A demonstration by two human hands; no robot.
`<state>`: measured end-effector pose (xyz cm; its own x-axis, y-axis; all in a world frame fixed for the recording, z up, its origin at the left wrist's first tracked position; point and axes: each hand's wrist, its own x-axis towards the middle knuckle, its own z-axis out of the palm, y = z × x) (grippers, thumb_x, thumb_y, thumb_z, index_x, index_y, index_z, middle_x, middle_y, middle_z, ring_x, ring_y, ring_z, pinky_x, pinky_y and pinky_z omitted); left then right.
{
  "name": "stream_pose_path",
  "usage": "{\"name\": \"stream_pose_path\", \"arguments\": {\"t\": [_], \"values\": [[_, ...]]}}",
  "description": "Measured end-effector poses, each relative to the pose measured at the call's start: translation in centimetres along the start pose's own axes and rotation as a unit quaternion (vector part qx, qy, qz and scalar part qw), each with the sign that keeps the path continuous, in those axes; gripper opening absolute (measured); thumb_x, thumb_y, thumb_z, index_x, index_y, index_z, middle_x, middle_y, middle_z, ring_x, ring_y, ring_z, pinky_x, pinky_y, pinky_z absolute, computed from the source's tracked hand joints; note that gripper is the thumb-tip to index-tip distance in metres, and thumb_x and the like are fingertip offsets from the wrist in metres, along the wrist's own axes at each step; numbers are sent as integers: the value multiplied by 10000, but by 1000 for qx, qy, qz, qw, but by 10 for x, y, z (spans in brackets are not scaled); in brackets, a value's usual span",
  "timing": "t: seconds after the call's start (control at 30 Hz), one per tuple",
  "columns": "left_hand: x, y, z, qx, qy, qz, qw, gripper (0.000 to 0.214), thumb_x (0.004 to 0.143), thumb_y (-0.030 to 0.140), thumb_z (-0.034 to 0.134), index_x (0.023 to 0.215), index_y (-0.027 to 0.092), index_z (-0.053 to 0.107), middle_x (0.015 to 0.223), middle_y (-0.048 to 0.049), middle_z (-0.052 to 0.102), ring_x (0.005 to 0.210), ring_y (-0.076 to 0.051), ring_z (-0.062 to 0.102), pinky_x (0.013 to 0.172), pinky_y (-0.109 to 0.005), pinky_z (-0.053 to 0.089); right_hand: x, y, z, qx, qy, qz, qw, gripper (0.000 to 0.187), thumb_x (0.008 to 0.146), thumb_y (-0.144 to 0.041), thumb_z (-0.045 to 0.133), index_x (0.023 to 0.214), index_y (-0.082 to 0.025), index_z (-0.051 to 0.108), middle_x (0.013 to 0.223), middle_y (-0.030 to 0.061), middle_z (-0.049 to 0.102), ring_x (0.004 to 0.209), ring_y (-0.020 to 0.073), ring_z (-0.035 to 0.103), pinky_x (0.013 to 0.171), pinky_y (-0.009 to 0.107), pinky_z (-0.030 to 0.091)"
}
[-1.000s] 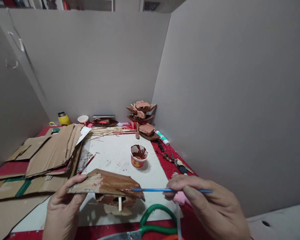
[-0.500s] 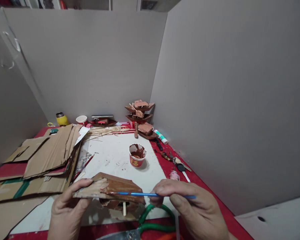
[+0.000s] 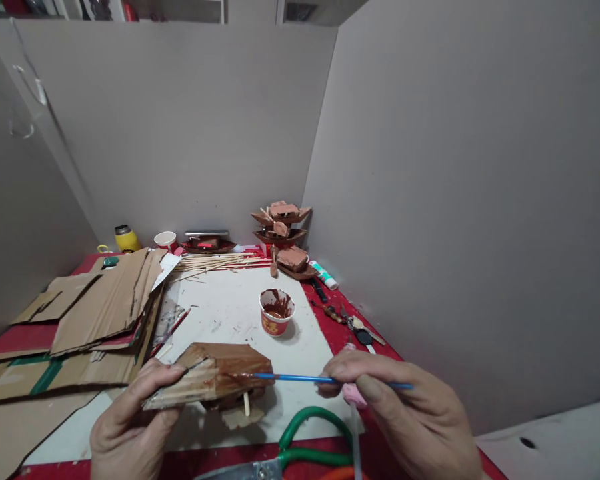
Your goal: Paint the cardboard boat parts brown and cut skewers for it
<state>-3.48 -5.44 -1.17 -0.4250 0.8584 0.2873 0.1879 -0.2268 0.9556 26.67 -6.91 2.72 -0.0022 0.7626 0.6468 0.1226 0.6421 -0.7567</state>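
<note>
My left hand (image 3: 130, 427) grips the left end of a small cardboard model boat (image 3: 215, 377), partly coated in brown paint, and holds it above the white sheet (image 3: 230, 313). A short wooden stick pokes down from under the boat. My right hand (image 3: 410, 420) pinches a thin blue paintbrush (image 3: 310, 379), whose tip touches the boat's painted right end. A red paper cup of brown paint (image 3: 277, 311) stands on the sheet just beyond the boat.
Stacked cardboard sheets (image 3: 100, 307) cover the left of the red table. Bamboo sticks (image 3: 215, 262), finished brown boats (image 3: 283, 230), a glue tube (image 3: 325, 275), a yellow flask (image 3: 127, 239) and a white cup (image 3: 166, 239) line the back. Green-handled scissors (image 3: 305, 447) lie in front. Grey partitions wall in the desk.
My left hand has turned the boat so it shows shorter and more end-on. The brush tip has drawn back rightward to the boat's right end, and my right hand shifted slightly right.
</note>
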Motion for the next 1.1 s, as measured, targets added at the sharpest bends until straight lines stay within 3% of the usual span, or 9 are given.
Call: {"name": "stream_pose_path", "arguments": {"t": [0.1, 0.2, 0.33, 0.43, 0.6, 0.73, 0.87, 1.0, 1.1], "values": [[-3, 8, 4, -3, 5, 29, 1000, 199, 586, 309, 906, 770, 344, 840, 875, -18, 821, 1053, -268, 733, 1081, -317, 483, 0, 0, 0, 3, 2, 2, 1000, 184, 987, -228, 630, 1053, -296, 788, 832, 21, 794, 701, 175, 775, 648, 252, 634], [-5, 20, 10, 4, -7, 81, 997, 175, 613, 271, 885, 769, 340, 847, 841, -23, 813, 922, -259, 749, 994, -332, 550, 2, -1, 4, 32, -45, -21, 998, 224, 1010, -235, 592, 1130, -310, 766, 881, 41, 799, 745, 191, 772, 690, 299, 643], [-1, 25, 14, -7, -64, 235, 970, 299, 678, 141, 813, 905, 332, 848, 770, -2, 794, 740, -210, 740, 778, -300, 621, 3, -3, 6, 44, -86, -42, 994, 248, 1021, -248, 573, 1189, -326, 738, 879, 39, 800, 803, 193, 771, 735, 307, 643], [4, 13, 9, 13, -75, 321, 944, 433, 728, 49, 743, 1046, 333, 816, 858, 24, 798, 796, -163, 745, 807, -239, 602, 3, -3, 3, -6, -44, -23, 999, 216, 1012, -253, 598, 1139, -322, 758, 898, 14, 801, 785, 152, 780, 740, 221, 636], [7, 2, 2, 33, -3, 354, 935, 490, 733, 14, 751, 1097, 341, 786, 923, 78, 786, 850, -108, 741, 943, -183, 547, 5, -5, -1, -15, 13, -2, 1000, 209, 1020, -279, 591, 1105, -357, 765, 879, -31, 810, 750, 115, 785, 710, 148, 631], [6, 8, 3, 28, 35, 333, 942, 434, 702, 49, 783, 1021, 342, 805, 939, 113, 795, 828, -83, 740, 941, -133, 528, 2, -4, 2, -1, -15, -27, 1000, 230, 1026, -254, 574, 1167, -325, 741, 918, 0, 798, 800, 141, 780, 732, 201, 644], [4, 7, 4, 0, 89, 238, 967, 286, 660, 164, 845, 909, 304, 822, 869, 116, 809, 787, -70, 734, 881, -67, 512, -2, -2, 2, -33, -61, -78, 995, 257, 1032, -221, 551, 1226, -300, 698, 1005, 28, 791, 895, 167, 773, 850, 275, 631], [6, 6, 2, -8, 122, 91, 988, 231, 677, 299, 856, 900, 270, 806, 736, 93, 788, 633, -69, 699, 683, -56, 537, 0, -3, -5, -135, -54, -95, 985, 257, 1025, -188, 547, 1217, -301, 676, 976, -4, 784, 898, 130, 755, 875, 207, 593], [10, 10, 0, 0, 134, 48, 990, 235, 703, 340, 839, 922, 269, 794, 712, 74, 774, 596, -80, 681, 551, -69, 516, 3, -4, -10, -206, -34, -89, 974, 219, 1011, -184, 555, 1143, -300, 687, 952, -18, 771, 871, 114, 742, 828, 163, 581]]}}
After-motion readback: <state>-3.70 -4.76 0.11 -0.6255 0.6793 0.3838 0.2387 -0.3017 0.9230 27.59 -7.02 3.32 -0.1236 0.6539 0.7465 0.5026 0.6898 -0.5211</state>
